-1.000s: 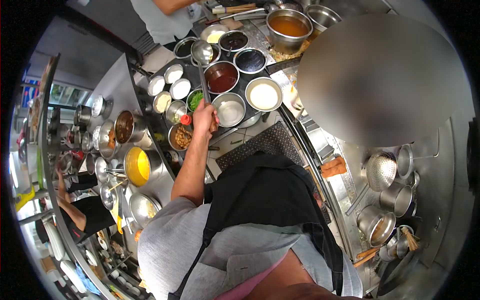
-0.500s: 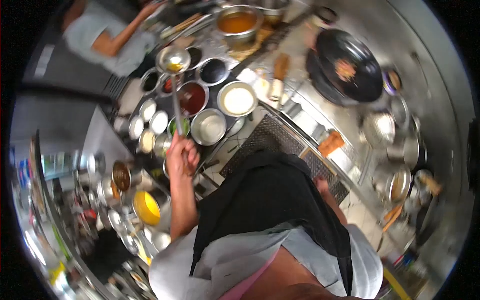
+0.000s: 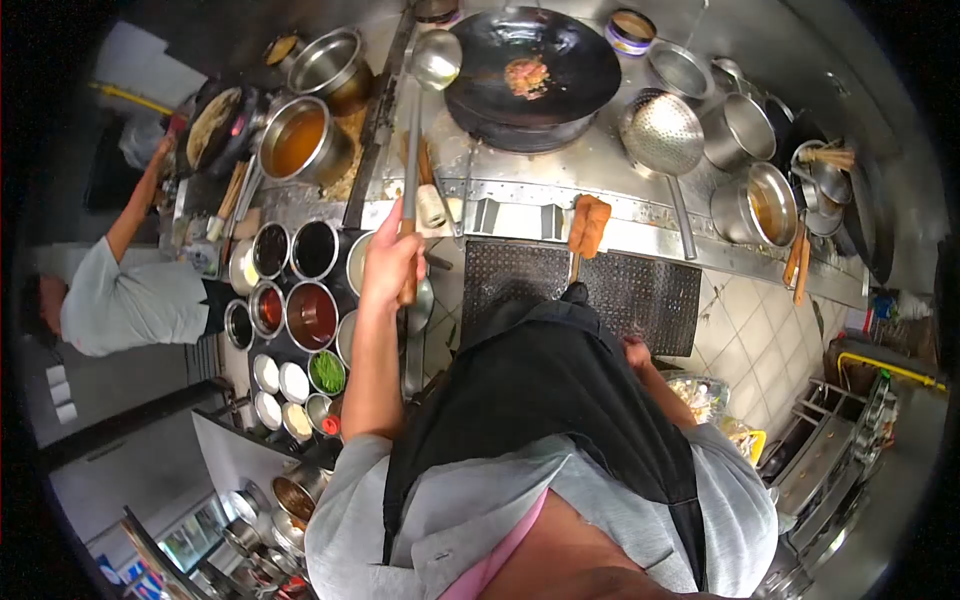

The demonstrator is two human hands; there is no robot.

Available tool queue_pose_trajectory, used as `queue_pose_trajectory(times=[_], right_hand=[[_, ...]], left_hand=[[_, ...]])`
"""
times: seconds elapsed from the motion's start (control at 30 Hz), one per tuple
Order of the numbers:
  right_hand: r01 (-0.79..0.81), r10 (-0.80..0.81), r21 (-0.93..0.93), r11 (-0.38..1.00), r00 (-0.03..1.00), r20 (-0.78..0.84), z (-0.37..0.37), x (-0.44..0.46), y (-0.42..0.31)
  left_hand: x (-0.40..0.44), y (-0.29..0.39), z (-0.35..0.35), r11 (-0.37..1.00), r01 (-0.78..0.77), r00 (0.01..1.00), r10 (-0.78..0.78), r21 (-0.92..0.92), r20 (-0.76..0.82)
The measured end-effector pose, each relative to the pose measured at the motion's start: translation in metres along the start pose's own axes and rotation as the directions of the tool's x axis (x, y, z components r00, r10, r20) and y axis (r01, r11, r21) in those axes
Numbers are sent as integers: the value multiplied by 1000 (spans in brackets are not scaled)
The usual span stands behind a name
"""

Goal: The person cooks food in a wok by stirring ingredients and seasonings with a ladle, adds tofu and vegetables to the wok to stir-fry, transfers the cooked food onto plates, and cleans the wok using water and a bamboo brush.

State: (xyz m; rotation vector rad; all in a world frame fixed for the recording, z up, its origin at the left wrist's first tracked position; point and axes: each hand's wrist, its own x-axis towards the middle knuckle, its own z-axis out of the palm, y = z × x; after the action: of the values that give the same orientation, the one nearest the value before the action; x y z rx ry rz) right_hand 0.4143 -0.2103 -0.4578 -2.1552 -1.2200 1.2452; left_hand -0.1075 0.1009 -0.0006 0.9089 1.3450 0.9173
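Note:
My left hand (image 3: 392, 262) is wrapped round the wooden handle end of a long metal ladle (image 3: 437, 60). The ladle's bowl is near the left rim of a black wok (image 3: 570, 85) on the stove. A small heap of pinkish, chopped food (image 3: 526, 77) lies in the wok. My right hand (image 3: 635, 350) hangs low beside my black apron (image 3: 540, 400), partly hidden, and its fingers cannot be made out. An orange-brown folded cloth (image 3: 588, 226) lies on the stove's front edge.
Sauce and ingredient bowls (image 3: 312, 312) stand at the left, below a pot of orange liquid (image 3: 295, 142). A perforated strainer (image 3: 662, 132) and metal pots (image 3: 752, 205) are at the right. Another person (image 3: 135, 300) works at a second wok (image 3: 213, 128) on the far left.
The view has swung right, from the bowls to the stove. My left hand still holds the ladle, whose bowl has gone from over the sauce bowls to beside the wok.

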Motion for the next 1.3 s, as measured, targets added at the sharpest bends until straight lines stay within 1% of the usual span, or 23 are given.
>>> queue_pose_trajectory(times=[0.07,0.1,0.13,0.2,0.27,0.3,0.33,0.37,0.43,0.47,0.5,0.57,0.67,0.77,0.83,0.87,0.9,0.97,1.03,1.1,1.17,1.27,1.3], right_hand=[[121,-87,-331,936,989,116,-13,-17,6],[113,-25,-410,905,977,212,-22,-24,4],[101,-59,-227,969,981,187,-23,-28,18],[126,-130,41,991,985,118,-24,-38,42],[-78,56,164,983,989,133,-43,-45,14],[-178,149,225,958,979,139,-53,-49,-1],[-318,283,264,911,945,162,-65,-51,-24],[-355,324,261,898,933,155,-71,-49,-34],[-427,404,259,866,904,139,-81,-43,-55],[-366,349,254,895,931,110,-86,-33,-60],[-308,296,242,920,951,84,-88,-26,-49],[-324,304,258,910,946,114,-97,-17,-43],[-525,465,331,784,850,245,-123,16,-57],[-362,362,305,881,930,58,-126,55,-70],[-138,151,416,899,989,1,-132,69,-130],[-48,53,323,945,999,-4,-140,75,-176],[46,-46,232,972,999,-6,-147,81,-231],[153,-138,183,971,986,-88,-156,71,-371],[427,-417,347,835,903,-108,-132,95,-448],[584,-566,112,804,809,-160,-112,112,-527],[736,-786,-277,618,576,-224,-80,143,-572],[649,-743,-397,649,653,-147,-49,170,-608],[604,-704,-422,676,698,-130,-44,177,-616]], left_hand=[[28,-4,16,954,-28,1000,23,298,21],[38,-5,23,908,-34,999,27,417,23],[47,-3,30,848,-41,999,33,529,24],[59,4,33,786,-96,992,24,610,126],[76,13,39,689,-108,981,-42,717,188],[97,6,43,611,-206,975,61,764,214],[126,-9,46,519,-291,957,156,804,246],[145,-16,50,410,-364,928,242,836,285],[158,3,82,455,-240,967,191,857,169],[166,10,98,478,-177,980,165,860,110],[178,6,109,463,-198,971,212,864,109],[201,-11,118,429,-224,948,305,875,93],[204,-13,121,359,-216,954,277,908,117],[159,10,109,251,-214,965,207,944,163],[115,33,106,183,-178,977,150,967,151],[96,38,106,153,-152,983,125,976,134],[86,35,96,202,-176,982,110,963,157],[81,16,64,424,-299,952,187,855,240],[97,12,55,475,-250,968,111,844,225],[117,8,51,546,-220,975,110,809,191],[145,4,65,630,-229,972,183,742,145],[183,-16,84,768,-172,982,181,617,48],[186,-14,89,822,-137,990,126,553,58]])
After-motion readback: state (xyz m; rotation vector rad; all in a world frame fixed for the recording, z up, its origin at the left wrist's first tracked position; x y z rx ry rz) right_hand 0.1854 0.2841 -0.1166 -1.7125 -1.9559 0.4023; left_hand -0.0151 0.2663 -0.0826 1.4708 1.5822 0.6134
